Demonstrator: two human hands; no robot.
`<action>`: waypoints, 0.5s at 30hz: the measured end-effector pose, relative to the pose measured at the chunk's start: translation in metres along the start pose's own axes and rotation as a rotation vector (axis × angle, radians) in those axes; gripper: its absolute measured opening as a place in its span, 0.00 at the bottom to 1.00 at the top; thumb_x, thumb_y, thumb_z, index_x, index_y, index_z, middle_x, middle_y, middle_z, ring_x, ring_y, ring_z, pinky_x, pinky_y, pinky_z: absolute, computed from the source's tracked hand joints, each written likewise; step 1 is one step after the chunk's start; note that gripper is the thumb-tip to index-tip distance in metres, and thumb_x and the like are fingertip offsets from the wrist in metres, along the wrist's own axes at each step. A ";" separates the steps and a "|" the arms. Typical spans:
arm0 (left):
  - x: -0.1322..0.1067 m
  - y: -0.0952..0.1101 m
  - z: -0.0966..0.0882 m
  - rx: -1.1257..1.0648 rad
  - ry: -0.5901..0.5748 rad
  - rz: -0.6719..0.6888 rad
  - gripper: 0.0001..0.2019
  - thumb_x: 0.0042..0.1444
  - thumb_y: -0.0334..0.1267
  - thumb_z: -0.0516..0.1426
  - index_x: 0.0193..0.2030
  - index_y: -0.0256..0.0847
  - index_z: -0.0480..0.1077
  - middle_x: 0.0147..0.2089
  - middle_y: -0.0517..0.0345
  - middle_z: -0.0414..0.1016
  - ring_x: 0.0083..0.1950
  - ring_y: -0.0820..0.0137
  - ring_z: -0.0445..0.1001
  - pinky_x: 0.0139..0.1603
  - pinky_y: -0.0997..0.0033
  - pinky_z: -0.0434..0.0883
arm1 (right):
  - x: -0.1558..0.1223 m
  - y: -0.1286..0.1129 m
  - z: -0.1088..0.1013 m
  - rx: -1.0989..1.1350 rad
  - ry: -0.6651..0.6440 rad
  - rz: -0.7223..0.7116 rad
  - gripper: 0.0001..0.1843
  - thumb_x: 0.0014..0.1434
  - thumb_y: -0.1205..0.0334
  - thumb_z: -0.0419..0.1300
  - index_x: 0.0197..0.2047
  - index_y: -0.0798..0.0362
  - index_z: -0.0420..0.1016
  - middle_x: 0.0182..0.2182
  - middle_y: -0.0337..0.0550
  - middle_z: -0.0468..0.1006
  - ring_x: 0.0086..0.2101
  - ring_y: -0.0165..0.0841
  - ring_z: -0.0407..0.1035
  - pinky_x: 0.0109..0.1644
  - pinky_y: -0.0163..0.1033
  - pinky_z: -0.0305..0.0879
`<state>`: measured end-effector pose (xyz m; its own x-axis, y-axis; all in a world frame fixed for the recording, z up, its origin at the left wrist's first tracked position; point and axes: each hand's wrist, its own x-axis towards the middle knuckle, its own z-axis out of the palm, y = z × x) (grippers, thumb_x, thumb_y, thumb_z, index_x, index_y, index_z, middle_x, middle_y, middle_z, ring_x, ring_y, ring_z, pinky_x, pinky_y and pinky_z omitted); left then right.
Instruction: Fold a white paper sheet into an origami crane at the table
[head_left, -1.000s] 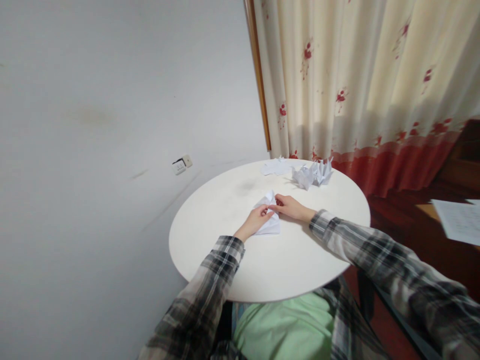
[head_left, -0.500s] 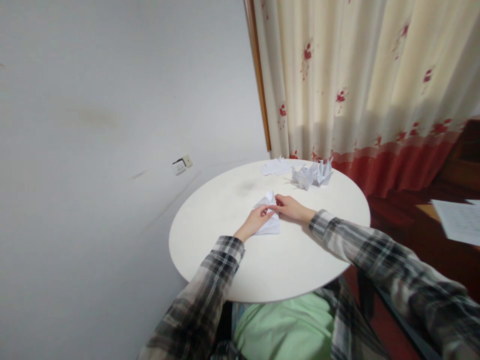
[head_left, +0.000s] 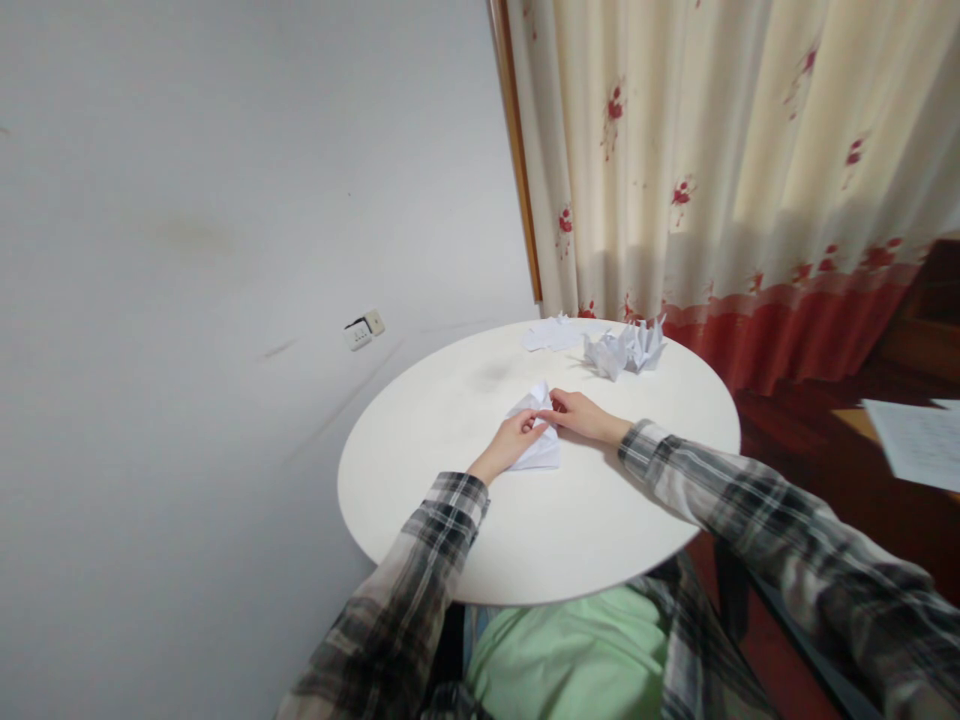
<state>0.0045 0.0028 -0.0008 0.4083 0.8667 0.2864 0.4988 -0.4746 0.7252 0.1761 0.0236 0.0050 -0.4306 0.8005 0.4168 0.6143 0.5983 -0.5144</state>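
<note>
A partly folded sheet of white paper [head_left: 541, 456] lies near the middle of the round white table [head_left: 420, 440]. From its left side my left hand [head_left: 517, 438] pinches it, fingers curled at the centre folds. On the right, my right hand [head_left: 581, 414] is closed with thumb and fingertips on the paper's upper right edge. The fingertips of both hands nearly meet and cover part of the folds. One corner of the paper points up and away beyond the hands.
Several folded white paper shapes [head_left: 624, 350] stand at the table's far right. Flatter white paper [head_left: 553, 333] lies beside them at the back edge. A wall with a socket [head_left: 358, 334] is on the left, a flowered curtain [head_left: 675, 150] behind. Printed sheets [head_left: 916, 440] lie off to the right.
</note>
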 end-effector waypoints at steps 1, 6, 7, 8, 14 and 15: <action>0.000 0.000 0.000 0.003 0.001 0.001 0.17 0.51 0.45 0.51 0.42 0.34 0.67 0.34 0.57 0.69 0.31 0.75 0.64 0.34 0.74 0.62 | 0.000 0.000 0.000 -0.001 -0.001 0.001 0.20 0.54 0.46 0.50 0.31 0.56 0.65 0.25 0.42 0.71 0.24 0.26 0.60 0.28 0.30 0.51; 0.000 -0.001 0.000 0.014 0.002 0.003 0.17 0.51 0.44 0.51 0.42 0.34 0.67 0.34 0.57 0.69 0.31 0.75 0.64 0.34 0.73 0.63 | -0.001 0.000 0.000 0.008 -0.008 0.001 0.21 0.54 0.45 0.49 0.32 0.56 0.65 0.26 0.43 0.72 0.25 0.27 0.61 0.28 0.30 0.52; 0.000 -0.001 0.000 0.015 0.002 0.003 0.17 0.51 0.44 0.51 0.42 0.34 0.67 0.34 0.57 0.69 0.31 0.74 0.64 0.34 0.73 0.63 | -0.001 0.000 0.000 0.008 -0.007 0.000 0.21 0.54 0.45 0.49 0.32 0.57 0.65 0.26 0.43 0.71 0.25 0.27 0.61 0.28 0.31 0.52; 0.000 -0.001 0.000 0.014 0.002 0.003 0.17 0.51 0.44 0.51 0.42 0.34 0.67 0.34 0.57 0.69 0.32 0.74 0.64 0.34 0.73 0.63 | -0.001 -0.001 0.000 0.009 -0.006 -0.001 0.21 0.54 0.45 0.49 0.32 0.56 0.65 0.26 0.42 0.71 0.25 0.27 0.61 0.28 0.30 0.52; 0.000 0.002 -0.001 0.010 0.003 -0.006 0.16 0.51 0.43 0.51 0.42 0.34 0.67 0.34 0.57 0.69 0.31 0.74 0.64 0.34 0.73 0.63 | -0.001 -0.001 0.000 0.006 -0.003 0.004 0.20 0.54 0.45 0.49 0.31 0.56 0.65 0.26 0.42 0.71 0.25 0.26 0.61 0.28 0.30 0.52; -0.001 0.002 -0.001 0.010 0.002 -0.008 0.16 0.51 0.43 0.51 0.42 0.34 0.67 0.33 0.57 0.69 0.31 0.74 0.64 0.34 0.73 0.62 | -0.001 -0.001 0.000 0.006 -0.004 0.005 0.20 0.54 0.45 0.49 0.31 0.56 0.65 0.25 0.42 0.71 0.25 0.26 0.61 0.28 0.30 0.52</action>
<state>0.0048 0.0012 0.0010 0.4023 0.8710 0.2820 0.5101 -0.4690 0.7210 0.1760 0.0225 0.0053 -0.4304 0.8034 0.4115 0.6125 0.5948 -0.5206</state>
